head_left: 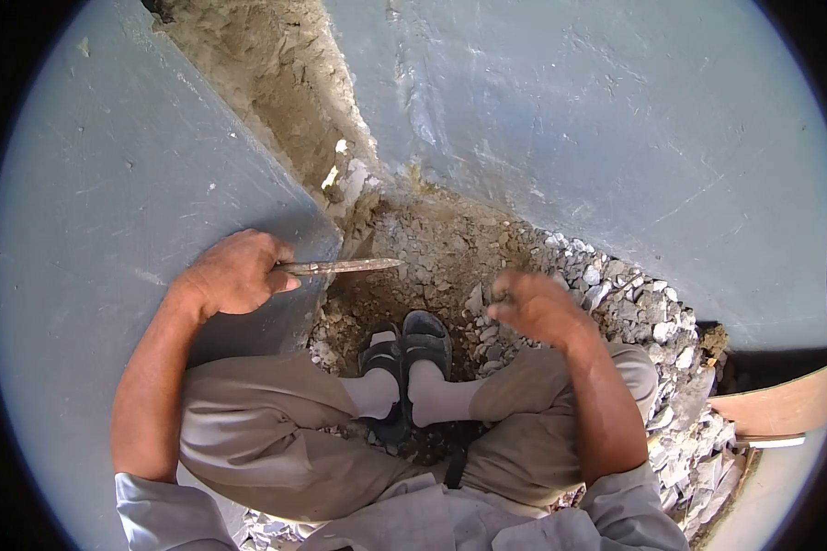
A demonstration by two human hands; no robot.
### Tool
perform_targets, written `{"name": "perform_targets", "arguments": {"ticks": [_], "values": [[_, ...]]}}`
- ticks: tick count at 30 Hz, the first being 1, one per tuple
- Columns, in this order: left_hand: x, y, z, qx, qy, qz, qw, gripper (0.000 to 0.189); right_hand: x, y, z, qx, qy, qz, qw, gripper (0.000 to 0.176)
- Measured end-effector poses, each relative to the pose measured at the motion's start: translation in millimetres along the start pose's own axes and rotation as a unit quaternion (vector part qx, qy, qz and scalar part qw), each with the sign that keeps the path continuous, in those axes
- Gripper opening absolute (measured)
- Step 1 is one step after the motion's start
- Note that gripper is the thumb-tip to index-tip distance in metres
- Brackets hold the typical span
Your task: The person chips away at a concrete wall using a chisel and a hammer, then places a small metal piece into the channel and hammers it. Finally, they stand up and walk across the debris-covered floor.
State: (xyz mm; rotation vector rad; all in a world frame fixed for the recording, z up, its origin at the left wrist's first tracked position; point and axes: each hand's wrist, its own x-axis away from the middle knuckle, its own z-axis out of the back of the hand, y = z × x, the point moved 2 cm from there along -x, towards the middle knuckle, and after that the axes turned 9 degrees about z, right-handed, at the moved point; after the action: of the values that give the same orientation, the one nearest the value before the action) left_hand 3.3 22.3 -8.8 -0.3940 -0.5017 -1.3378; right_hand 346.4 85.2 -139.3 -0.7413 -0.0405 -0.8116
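Note:
My left hand point(239, 273) is closed around a worn metal chisel point(345, 266), held almost level. Its narrow tip points right, over the broken ground between the painted surfaces. The back end of the chisel is hidden inside the fist. Across from it, my right hand point(544, 308) hovers above the rubble point(602, 285) with bent fingers. Motion blurs those fingertips, so whether anything sits between them cannot be made out. A gap separates the right hand from the chisel tip.
A grey-blue painted surface point(83, 184) lies on the left, another point(597, 110) at the upper right. Between them runs a rough, broken channel point(285, 83). My sandalled feet point(424, 335) stand on dirt and stones. A curved brownish panel point(781, 404) lies at the right.

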Motion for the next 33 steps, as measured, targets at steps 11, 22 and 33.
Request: {"name": "perform_targets", "arguments": {"ticks": [11, 22, 33], "values": [[4.1, -0.5, 3.1, -0.001, 0.02, -0.004, 1.0, 0.023, 6.0, -50.3, -47.6, -0.084, -0.153, 0.171, 0.97, 0.054], [1.9, -2.8, -1.4, 0.006, 0.03, -0.029, 0.999, 0.024, 4.8, -38.0, -59.6, 0.02, -0.113, 0.129, 0.985, 0.053], [4.2, 0.5, 4.5, 0.017, 0.019, -0.014, 1.0, 0.023, 27.4, -79.8, -108.9, -0.008, -0.242, 0.231, 0.942, 0.048]]}}
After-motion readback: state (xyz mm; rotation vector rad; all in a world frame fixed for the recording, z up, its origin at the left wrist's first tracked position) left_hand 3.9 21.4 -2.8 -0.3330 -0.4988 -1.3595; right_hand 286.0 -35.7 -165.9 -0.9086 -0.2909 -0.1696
